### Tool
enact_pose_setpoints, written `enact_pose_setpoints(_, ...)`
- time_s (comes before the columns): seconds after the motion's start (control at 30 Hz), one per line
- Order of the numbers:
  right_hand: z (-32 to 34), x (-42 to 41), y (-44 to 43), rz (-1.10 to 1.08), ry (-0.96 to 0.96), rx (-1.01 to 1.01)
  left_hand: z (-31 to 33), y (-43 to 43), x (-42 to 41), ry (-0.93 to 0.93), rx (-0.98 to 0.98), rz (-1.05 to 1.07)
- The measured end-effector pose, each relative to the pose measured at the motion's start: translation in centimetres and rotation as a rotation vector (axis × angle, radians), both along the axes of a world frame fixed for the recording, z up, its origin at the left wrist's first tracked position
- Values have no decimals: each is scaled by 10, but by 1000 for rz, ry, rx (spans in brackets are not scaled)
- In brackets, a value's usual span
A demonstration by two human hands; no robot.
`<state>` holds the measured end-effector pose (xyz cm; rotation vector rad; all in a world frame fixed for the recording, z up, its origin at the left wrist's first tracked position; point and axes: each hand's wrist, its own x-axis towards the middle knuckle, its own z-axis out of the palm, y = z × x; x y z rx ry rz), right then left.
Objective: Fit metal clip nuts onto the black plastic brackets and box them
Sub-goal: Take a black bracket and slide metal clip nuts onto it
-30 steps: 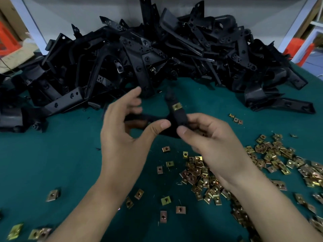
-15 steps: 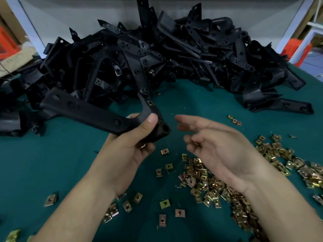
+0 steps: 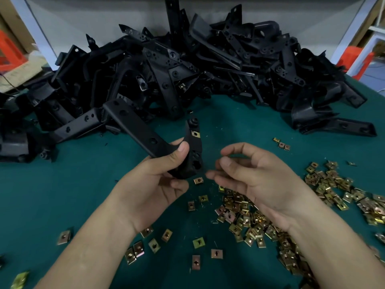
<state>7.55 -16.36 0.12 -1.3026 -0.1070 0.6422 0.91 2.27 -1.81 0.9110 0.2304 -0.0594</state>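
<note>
Currently, the black bracket (image 3: 135, 126) — one clip nut (image 3: 195, 133) fitted — is gripped above the green table (image 3: 62, 184) by the left hand (image 3: 154, 184), fingers curled round it; the right hand (image 3: 256, 180) is held just beside it, fingers loosely apart, empty.

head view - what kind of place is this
Most likely a small factory assembly bench: a heap of black plastic brackets at the back, loose metal clip nuts strewn over the green table cover, and the left hand holding one bracket.
</note>
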Motion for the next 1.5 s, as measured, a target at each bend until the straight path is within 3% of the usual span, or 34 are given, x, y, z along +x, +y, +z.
enact_pose_setpoints(0.13, 2, 0, -1, -2, -25, -4, 1, 0, -1, 10, 42, -41)
enact_pose_setpoints(0.27, 1, 0, -1, 1, 16, 115, 1, 6, -1, 34, -162, -73)
enact_pose_setpoints(1.0, 2, -10, 7, 96, -252, 113, 0, 3, -4, -27, -54, -200)
enact_pose_setpoints(1.5, 0, -8, 8, 90, -172, 203, 1, 2, -4, -3, -101, -156)
